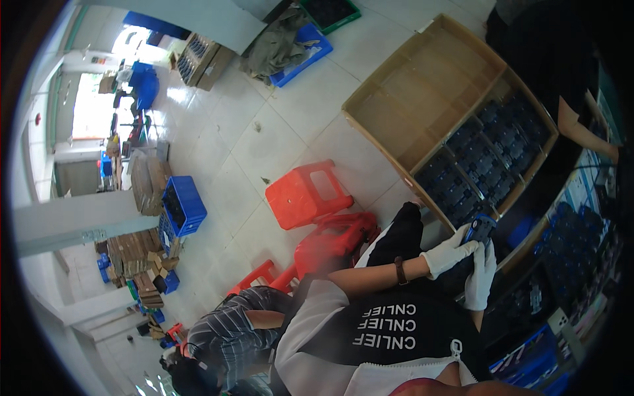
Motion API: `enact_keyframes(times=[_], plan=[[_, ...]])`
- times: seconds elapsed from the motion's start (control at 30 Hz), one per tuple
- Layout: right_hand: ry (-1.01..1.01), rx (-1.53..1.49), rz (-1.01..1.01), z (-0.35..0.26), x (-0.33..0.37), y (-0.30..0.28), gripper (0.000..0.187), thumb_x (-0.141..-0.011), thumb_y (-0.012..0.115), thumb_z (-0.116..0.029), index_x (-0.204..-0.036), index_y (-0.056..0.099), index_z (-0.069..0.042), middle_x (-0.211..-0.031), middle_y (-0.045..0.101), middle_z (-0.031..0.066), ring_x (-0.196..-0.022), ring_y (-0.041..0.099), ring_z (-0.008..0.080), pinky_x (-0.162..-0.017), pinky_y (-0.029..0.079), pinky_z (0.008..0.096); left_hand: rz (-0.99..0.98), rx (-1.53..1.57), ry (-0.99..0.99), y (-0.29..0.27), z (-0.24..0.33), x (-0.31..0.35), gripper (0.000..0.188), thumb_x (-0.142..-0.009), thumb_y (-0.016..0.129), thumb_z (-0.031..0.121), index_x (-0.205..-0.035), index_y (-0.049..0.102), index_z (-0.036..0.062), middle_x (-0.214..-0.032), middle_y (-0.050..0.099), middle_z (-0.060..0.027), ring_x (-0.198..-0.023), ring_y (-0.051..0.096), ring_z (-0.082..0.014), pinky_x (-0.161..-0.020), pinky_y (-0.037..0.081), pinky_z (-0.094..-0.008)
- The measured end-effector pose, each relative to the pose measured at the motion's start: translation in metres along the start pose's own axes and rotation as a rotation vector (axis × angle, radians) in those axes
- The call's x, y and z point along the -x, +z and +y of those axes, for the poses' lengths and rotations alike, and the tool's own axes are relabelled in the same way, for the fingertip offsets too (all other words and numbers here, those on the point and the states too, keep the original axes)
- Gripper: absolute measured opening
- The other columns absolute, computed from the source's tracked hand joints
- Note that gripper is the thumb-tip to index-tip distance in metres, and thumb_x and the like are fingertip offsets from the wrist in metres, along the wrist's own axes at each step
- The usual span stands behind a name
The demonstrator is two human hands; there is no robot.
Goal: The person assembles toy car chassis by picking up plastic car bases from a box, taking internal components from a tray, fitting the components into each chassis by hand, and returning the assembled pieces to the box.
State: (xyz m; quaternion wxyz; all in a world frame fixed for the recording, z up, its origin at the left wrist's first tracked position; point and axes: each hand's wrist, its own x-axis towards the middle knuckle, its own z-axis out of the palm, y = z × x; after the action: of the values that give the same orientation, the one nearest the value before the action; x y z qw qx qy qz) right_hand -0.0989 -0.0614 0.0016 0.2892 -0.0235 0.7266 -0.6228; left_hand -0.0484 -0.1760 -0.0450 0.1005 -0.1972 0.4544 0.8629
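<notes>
Both my hands wear white gloves and meet over a small dark blue and black plastic part (481, 229). My left hand (449, 254) closes its fingers on the part's left side, with a brown band on that wrist. From below, my right hand (481, 276) grips the same part, its fingers closed. The part is held just off the near corner of a large brown cardboard box (378, 140). Rows of similar dark parts (456, 191) lie between dividers in the box's nearer half; bare cardboard shows in its farther half.
At right, a cluttered bench carries many dark blue parts (566, 241). Another person's forearm (584, 132) reaches in beyond the box. Red plastic stools (297, 198) stand to my left. A person in a striped shirt (231, 330) bends nearby. Blue crates (188, 204) sit farther left.
</notes>
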Motion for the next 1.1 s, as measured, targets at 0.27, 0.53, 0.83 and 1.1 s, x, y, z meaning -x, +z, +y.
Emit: enact_keyframes(times=[0.27,0.53,0.83,1.1], plan=[[-0.262,0.323,-0.013,-0.062,-0.024,0.02,0.043,-0.093,0.049,-0.011,-0.132,0.045,0.007,-0.115,0.061,0.0176,-0.104,0.058,0.0223,-0.092,0.043,0.0319,0.054,0.198,0.161,0.005,0.064,0.006,0.05,-0.098,0.049,0.014,-0.142,0.027,0.0051,-0.123,0.048,-0.0034,-0.108,0.048,-0.0098,-0.095,0.041,-0.0254],[-0.305,0.268,-0.043,-0.082,-0.015,0.012,0.046,-0.092,0.049,-0.012,-0.134,0.043,0.007,-0.12,0.06,0.0209,-0.112,0.057,0.0248,-0.097,0.041,0.0326,0.109,0.174,0.077,0.02,0.078,0.011,0.055,-0.096,0.054,0.016,-0.143,0.025,0.0058,-0.117,0.051,-0.0067,-0.104,0.05,-0.0119,-0.089,0.045,-0.0257],[-0.317,0.233,0.01,-0.096,-0.025,0.01,0.044,-0.087,0.054,-0.007,-0.13,0.047,0.002,-0.114,0.06,0.0219,-0.107,0.06,0.0319,-0.09,0.046,0.0342,0.052,0.115,0.207,0.027,0.099,0.005,0.05,-0.098,0.048,0.011,-0.143,0.026,0.0054,-0.124,0.047,-0.0047,-0.11,0.047,-0.0106,-0.097,0.04,-0.0268],[-0.187,0.252,0.132,-0.074,-0.06,-0.009,0.047,-0.09,0.058,-0.017,-0.132,0.046,0.001,-0.113,0.061,0.0229,-0.104,0.062,0.031,-0.09,0.046,0.033,0.11,0.089,0.06,0.014,0.089,-0.058,0.049,-0.1,0.045,0.019,-0.144,0.027,0.0079,-0.127,0.049,-0.0066,-0.113,0.05,-0.0151,-0.097,0.043,-0.0307]])
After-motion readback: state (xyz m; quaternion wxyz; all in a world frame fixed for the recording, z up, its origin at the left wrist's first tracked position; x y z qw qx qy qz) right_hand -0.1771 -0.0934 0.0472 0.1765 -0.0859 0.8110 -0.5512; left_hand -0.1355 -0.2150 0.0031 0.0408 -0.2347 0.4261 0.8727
